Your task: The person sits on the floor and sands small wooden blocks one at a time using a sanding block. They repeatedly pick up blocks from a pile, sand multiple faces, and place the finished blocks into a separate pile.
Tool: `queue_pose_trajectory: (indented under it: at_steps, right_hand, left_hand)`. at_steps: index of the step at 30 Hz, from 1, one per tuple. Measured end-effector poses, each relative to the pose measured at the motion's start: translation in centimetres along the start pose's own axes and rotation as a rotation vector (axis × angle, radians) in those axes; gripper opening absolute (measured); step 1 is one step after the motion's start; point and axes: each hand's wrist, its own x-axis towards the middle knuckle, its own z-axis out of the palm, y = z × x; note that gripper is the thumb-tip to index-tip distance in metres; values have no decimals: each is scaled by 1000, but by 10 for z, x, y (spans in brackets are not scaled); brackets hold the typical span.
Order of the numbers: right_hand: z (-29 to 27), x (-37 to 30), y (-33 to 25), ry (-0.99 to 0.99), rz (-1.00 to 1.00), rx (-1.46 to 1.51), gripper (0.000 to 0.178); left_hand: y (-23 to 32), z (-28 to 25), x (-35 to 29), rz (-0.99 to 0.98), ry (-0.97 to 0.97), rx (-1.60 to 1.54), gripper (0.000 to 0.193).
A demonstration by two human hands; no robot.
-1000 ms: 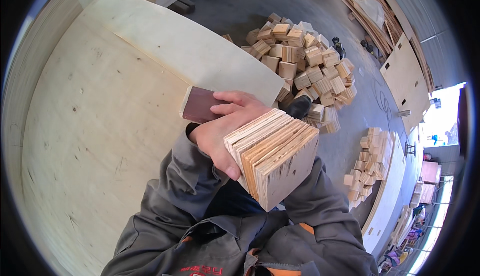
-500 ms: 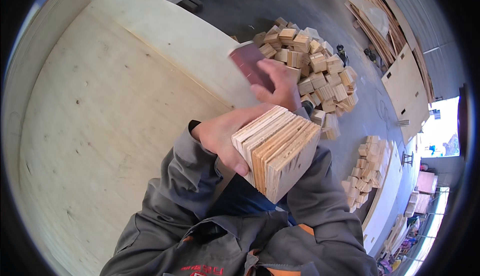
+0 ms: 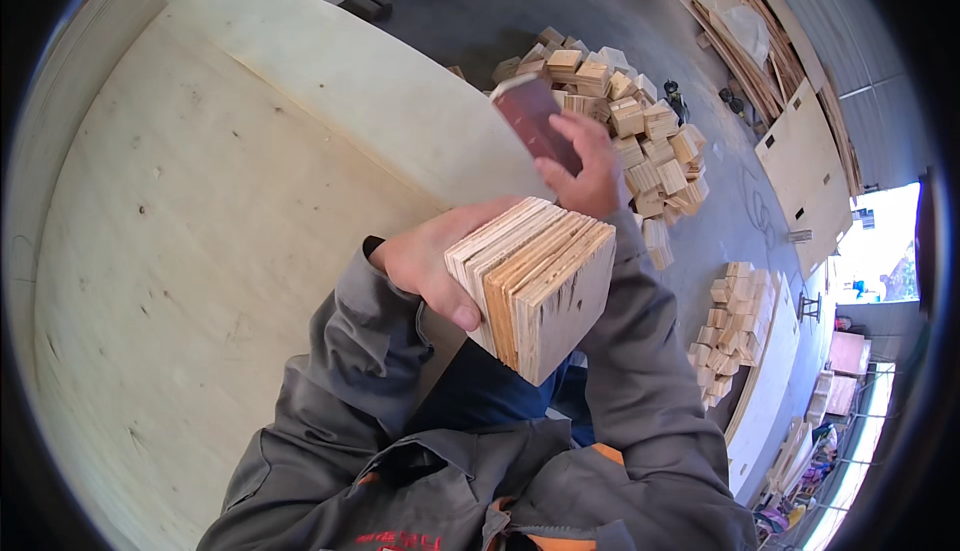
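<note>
My left hand (image 3: 432,263) is wrapped round a thick plywood block (image 3: 525,296) built of many layers, its thumb on the near side edge. Dark streaks mark the block's pale right face, and its layered edges face up and toward me. Beyond it, my right hand (image 3: 588,163) grips a sanding block (image 3: 537,121), a flat piece faced with dark red abrasive. The sanding block is in the air, apart from the plywood block. The right fingers are slightly blurred.
A large pale plywood sheet (image 3: 200,251) fills the left side. On the grey floor (image 3: 740,201) lies a heap of plywood blocks (image 3: 625,116), with a smaller stack of blocks (image 3: 730,326) further right. Boards (image 3: 808,166) lean by the right wall.
My right hand has moved the sanding block up and to the right, away from the plywood block. The left hand and its block have shifted slightly to the left and up.
</note>
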Motion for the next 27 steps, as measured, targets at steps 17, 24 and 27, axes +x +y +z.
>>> queue_pose_trajectory:
  at_steps: [17,24,27]
  right_hand:
    - [-25,-43,-26,-86,22,-4,92]
    - [-42,-34,-81,41,-82,19,116]
    - [-27,-32,-104,43,-108,-33,118]
  left_hand:
    - [-18,-25,0,542,556,-179,84]
    - [-17,-7,14,476,622,5,77]
    - [-20,-2,19,449,676,29,79]
